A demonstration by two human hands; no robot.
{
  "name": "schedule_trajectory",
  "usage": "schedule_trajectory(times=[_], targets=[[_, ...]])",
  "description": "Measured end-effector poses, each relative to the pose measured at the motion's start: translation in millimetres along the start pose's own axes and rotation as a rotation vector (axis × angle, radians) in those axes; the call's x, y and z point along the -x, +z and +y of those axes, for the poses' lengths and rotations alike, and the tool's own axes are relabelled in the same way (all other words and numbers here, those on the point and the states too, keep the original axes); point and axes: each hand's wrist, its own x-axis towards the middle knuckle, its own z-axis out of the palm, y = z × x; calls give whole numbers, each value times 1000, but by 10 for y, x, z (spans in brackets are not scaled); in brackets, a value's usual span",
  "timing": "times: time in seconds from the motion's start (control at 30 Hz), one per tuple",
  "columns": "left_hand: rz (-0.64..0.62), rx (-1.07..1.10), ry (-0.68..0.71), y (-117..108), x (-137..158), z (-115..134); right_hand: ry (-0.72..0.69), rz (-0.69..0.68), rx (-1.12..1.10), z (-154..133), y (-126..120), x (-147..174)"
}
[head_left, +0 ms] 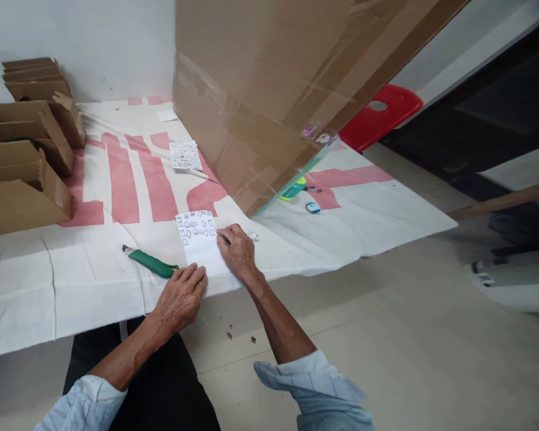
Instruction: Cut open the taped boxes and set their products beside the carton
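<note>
A white sheet of paper [206, 254] lies near the table's front edge, with rows of small drawn box shapes across its upper part. My right hand [237, 250] is closed on a dark pen [223, 237] at the sheet's right side; the pen's tip is partly hidden by my fingers. Flat on the sheet's lower left corner rests my left hand [182, 297], fingers stretched out and holding nothing. Just beyond those fingers lies a green utility knife [150, 262], a bit of its blade showing at the left end.
A large taped cardboard box [251, 108] stands behind the paper. Several folded cardboard cartons [27, 197] fill the left side. Another drawn-on sheet [185, 155] lies farther back. Right of the box are a green-yellow item [293, 189], a small blue-white roll [313, 208] and a red stool [377, 120].
</note>
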Motion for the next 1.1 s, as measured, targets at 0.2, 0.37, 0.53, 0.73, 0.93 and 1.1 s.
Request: schedule_trajectory(times=[0.2,0.37,0.53,0.73,0.93,1.1], targets=[[-2,1,1,-19,-4,4,-26,0,50,-23,18,3],[-4,4,3,-32,-2,-1,-33,2,63,-56,9,15],[0,-18,10,-18,3,-2,-41,8,88,-75,-14,31],[-42,-34,-2,-1,-1,2,-60,63,70,-79,-5,33],[-54,-39,6,-16,-13,10,-53,107,29,-131,-19,142],[-43,-31,5,18,-2,7,-78,84,42,-156,-44,335]])
